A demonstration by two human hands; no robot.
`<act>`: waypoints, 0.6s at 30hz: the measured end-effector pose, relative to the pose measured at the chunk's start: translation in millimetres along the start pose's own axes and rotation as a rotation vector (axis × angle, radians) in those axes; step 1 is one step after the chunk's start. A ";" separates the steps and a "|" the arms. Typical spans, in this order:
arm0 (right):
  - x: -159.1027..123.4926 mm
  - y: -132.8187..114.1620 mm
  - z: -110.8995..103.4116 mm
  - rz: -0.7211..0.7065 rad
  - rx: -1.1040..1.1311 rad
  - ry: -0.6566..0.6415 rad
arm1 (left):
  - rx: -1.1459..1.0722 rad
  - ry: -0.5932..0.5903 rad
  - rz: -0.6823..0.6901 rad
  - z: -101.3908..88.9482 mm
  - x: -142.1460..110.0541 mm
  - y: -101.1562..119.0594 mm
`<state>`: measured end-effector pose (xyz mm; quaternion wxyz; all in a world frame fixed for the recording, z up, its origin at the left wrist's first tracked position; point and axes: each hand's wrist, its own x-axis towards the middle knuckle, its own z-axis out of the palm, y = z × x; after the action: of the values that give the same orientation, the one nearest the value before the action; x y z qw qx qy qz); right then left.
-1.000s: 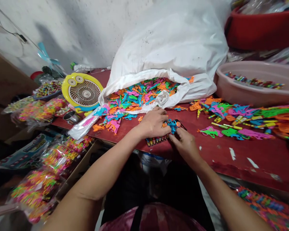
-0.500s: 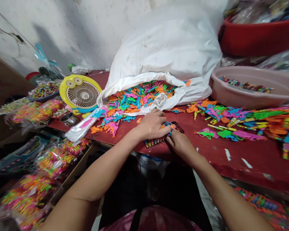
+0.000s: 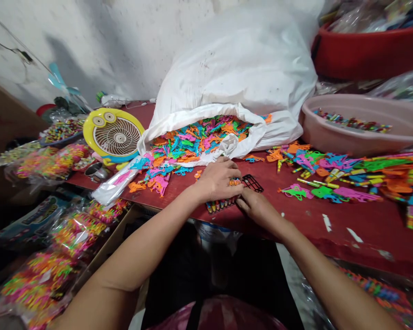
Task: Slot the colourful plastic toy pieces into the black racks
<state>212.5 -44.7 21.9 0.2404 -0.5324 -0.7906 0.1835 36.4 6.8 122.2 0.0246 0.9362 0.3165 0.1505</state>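
A black plastic grid rack [image 3: 253, 183] lies on the red tabletop, partly covered by both hands. Small colourful tubes [image 3: 220, 205] sit in a row in its near left part. My left hand [image 3: 217, 181] rests over the rack, its fingers curled down and their tips hidden. Small orange round pieces [image 3: 234, 182] show at its fingers; what they belong to is hidden. My right hand [image 3: 256, 206] meets the left at the rack's near side, fingers bent together. What it pinches, if anything, is covered.
Behind the hands a big white sack [image 3: 237, 73] spills colourful plastic pieces [image 3: 199, 137]. A yellow fan [image 3: 117, 133] and a metal cup [image 3: 97, 171] stand left. On the right are a pink basin [image 3: 358, 133], loose toy pieces [image 3: 330, 165] and a red tub [image 3: 368, 52].
My right hand has shifted slightly left and down, close against the left hand. The blue piece between them has gone from sight, and more of the rack's right end shows.
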 end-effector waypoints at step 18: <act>-15.6 -32.8 33.2 0.259 -0.413 0.039 | 0.063 -0.107 -0.014 -0.7 2.1 -7.5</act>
<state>173.6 -72.3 9.8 0.1163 -0.6704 -0.7319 0.0371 33.4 14.1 122.4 0.0128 0.9410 0.3260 0.0901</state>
